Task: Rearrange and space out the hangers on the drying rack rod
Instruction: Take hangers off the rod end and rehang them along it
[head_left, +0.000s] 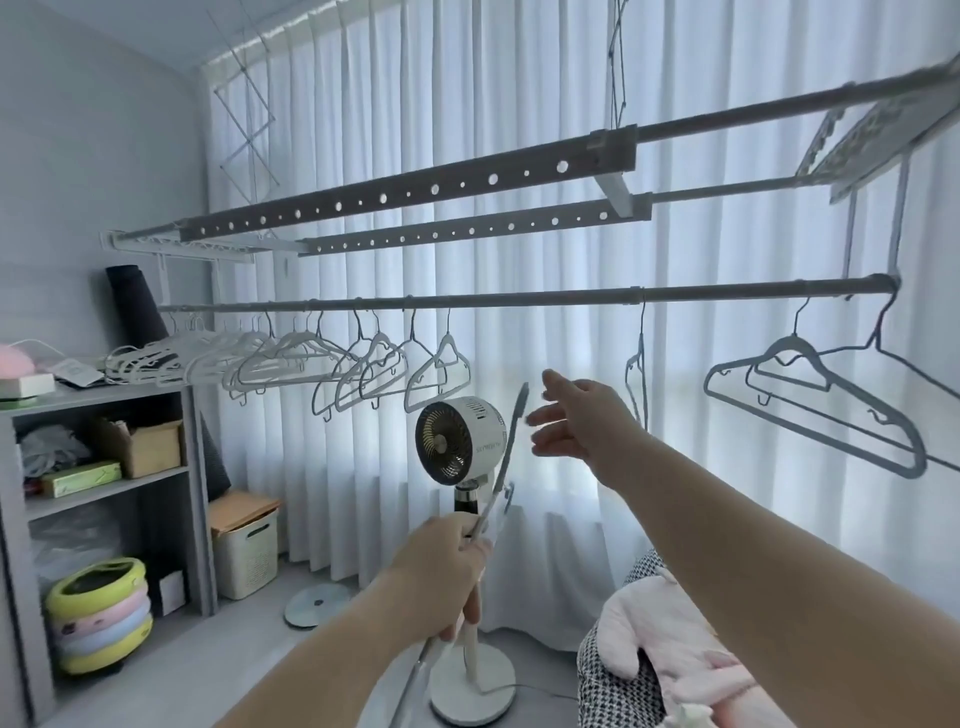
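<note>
- Head view: my left hand (452, 561) is clenched round a thin grey plastic hanger (506, 447), seen almost edge-on. Its long axis tilts from 7 o'clock up to 1 o'clock, and its upper end is just beside my right hand.
- My right hand (571, 421) is released, fingers spread and holding nothing. It hovers up at 1 o'clock from the left hand, and is the nearer of the two to the rail.
- The long grey metal drying rack rod (519, 301) runs 9 to 3 o'clock across the view, at 12 o'clock above my right hand and apart from it.
- The pale plastic hangers (291, 358) crowd together along the rod's 9 o'clock half.
- One slim grey hanger (638, 374) hangs alone, edge-on, at 2 o'clock from my right hand. Two broad grey hangers (810, 400) hang near the rod's 3 o'clock end.
- I judge that the bare stretch of rod straight above my right hand is where the held hanger belongs, so the coming move is a lift toward 12 o'clock.
</note>
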